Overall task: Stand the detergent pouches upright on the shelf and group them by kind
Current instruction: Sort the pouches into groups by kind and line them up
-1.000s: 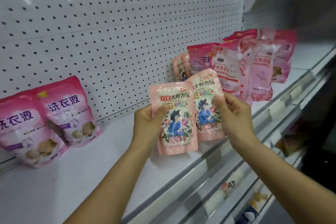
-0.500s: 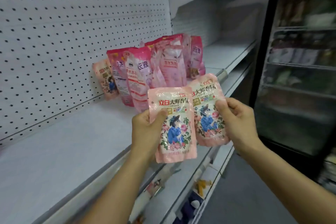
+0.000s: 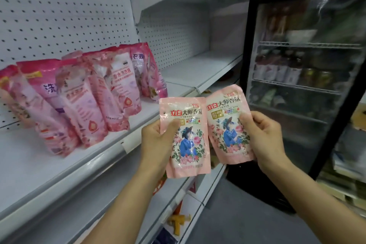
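Observation:
My left hand [image 3: 156,140] grips a small pale pink floral pouch [image 3: 187,144] by its left edge. My right hand [image 3: 264,136] grips a second pouch of the same kind [image 3: 227,130] by its right edge. Both pouches are upright in the air, in front of the shelf's front edge and off the shelf. On the white shelf [image 3: 29,168] to the left stands a crowded group of larger pink detergent pouches [image 3: 87,93], leaning on one another, with a darker pink one [image 3: 142,65] at the back against the pegboard.
A white pegboard wall [image 3: 59,16] backs the shelf. A further shelf bay [image 3: 200,69] continues to the right. A black-framed glass-door drinks cooler [image 3: 297,69] stands at the right. Lower shelves [image 3: 178,204] hold small items below my hands.
The view has swung right: the pouch group now lies at the left and the cooler fills the right. Both hands still hold the two floral pouches, now past the shelf's front edge.

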Available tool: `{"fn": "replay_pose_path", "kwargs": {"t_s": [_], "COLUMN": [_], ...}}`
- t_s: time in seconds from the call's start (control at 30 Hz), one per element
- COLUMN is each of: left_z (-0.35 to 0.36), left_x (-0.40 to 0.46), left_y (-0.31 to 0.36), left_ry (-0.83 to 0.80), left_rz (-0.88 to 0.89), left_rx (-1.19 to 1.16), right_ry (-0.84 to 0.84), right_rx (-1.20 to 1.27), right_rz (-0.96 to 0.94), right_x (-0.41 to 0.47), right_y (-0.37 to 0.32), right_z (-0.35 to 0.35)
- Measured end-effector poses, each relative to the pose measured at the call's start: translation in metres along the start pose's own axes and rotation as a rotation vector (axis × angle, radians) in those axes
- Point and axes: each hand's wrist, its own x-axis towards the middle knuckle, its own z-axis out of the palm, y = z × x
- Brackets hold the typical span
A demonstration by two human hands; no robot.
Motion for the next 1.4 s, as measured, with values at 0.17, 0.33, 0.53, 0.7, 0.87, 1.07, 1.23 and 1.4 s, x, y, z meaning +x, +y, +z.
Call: {"fn": "replay_pose_path", "kwargs": {"t_s": [0.17, 0.33, 0.53, 0.7, 0.87, 1.07, 1.23, 1.4], "left_z": [0.041, 0.077, 0.117, 0.136, 0.147, 0.165, 0.180, 0.194], "left_x": [0.055, 0.130, 0.219, 0.272, 0.321, 0.381, 0.434, 0.458], "left_y": [-0.014, -0.028, -0.033, -0.033, -0.030, -0.031, -0.042, -0.057], "left_ry": [0.013, 0.076, 0.143, 0.190, 0.333, 0.562, 0.770, 0.837], "left_rz": [-0.011, 0.003, 0.007, 0.020, 0.072, 0.198, 0.221, 0.288], "left_rx": [0.017, -0.001, -0.013, 0.007, -0.006, -0.061, -0.112, -0.066], "right_ry": [-0.027, -0.086, -0.168, -0.204, -0.315, -0.473, -0.603, -0.680], "right_rx": [0.027, 0.050, 0.037, 0.078, 0.081, 0.174, 0.282, 0.343], "right_rz": [-0.006, 0.013, 0.020, 0.043, 0.022, 0.054, 0.225, 0.310], "right_x": [0.074, 0.166, 0.275, 0.349, 0.416, 0.495, 0.543, 0.564], "right_y": [0.021, 0.047, 0.069, 0.085, 0.098, 0.111, 0.126, 0.145], "right_z": [-0.006, 0.004, 0.025, 0.044, 0.072, 0.115, 0.153, 0.168]}}
